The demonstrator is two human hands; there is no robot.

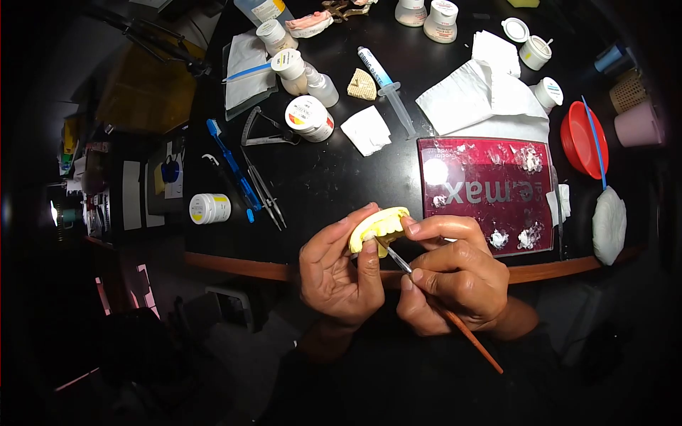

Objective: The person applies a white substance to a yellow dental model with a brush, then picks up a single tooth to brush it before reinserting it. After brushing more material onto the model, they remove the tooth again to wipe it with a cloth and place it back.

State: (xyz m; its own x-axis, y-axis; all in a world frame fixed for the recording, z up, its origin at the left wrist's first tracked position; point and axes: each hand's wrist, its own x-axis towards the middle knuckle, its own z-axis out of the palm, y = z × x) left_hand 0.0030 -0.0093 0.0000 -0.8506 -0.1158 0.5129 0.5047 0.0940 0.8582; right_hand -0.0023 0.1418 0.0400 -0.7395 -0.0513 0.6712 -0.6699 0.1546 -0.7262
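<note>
A yellow dental model (383, 224) with a row of teeth is held up in front of the table's front edge. My left hand (344, 270) is closed on it, with the thumb and fingers pinching its left end. In my right hand (458, 273) is a thin brush (465, 332) with a reddish-brown wooden handle and a metal ferrule. Its tip reaches the inner side of the model near my left thumb; the exact contact is hidden. My right index finger rests against the model's right end.
Behind my right hand lies a dark red e.max mixing plate (486, 192) with white powdery heaps. A toothbrush (234, 167), tweezers (264, 192), several jars (309, 118), a syringe (387, 89) and paper tissues (483, 99) lie around. A red bowl (584, 140) stands at right.
</note>
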